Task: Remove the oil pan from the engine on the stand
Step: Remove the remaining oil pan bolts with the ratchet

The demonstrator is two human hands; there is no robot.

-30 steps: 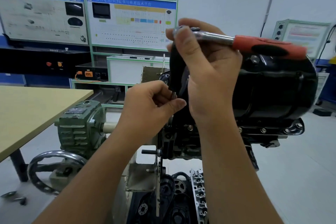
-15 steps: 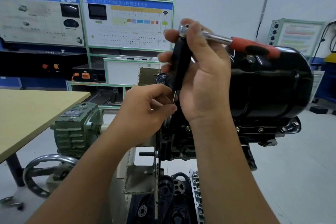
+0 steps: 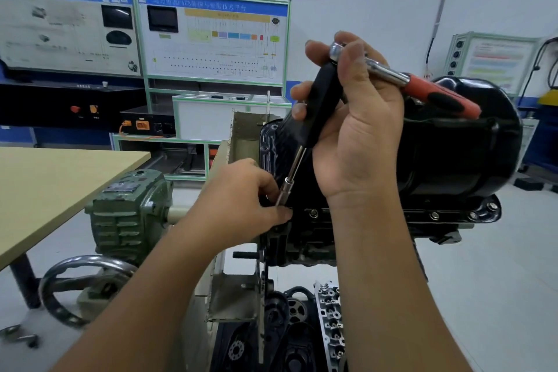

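Worktop wood sits far left with nothing on the part that shows, and beside it stands the green gearbox of the stand with its round hand wheel low down. Next comes the left hand. Its fingers are curled and pinch the small metal socket at the bottom tip of the tool, right by the corner bolt on the pan's edge. A second ago this hand was higher up, near the black part of the tool, and the tip was in the air. Now the tip has come down to the edge of the pan, so I think the person is fitting the socket onto a bolt to undo it. The right hand comes next. Its fingers are wrapped around the black extension bar and the shiny head of the ratchet, whose red handle points off to the right. The ratchet has tipped lower than before. Behind that hand sits the oil pan, big, black and round, on top of the upturned engine on the stand. It is not off yet. A row of bolts shows along its edge, so there is plenty left to undo. The pan is closed against the engine, so I cannot see what is in it. Engine parts lie on the floor below.
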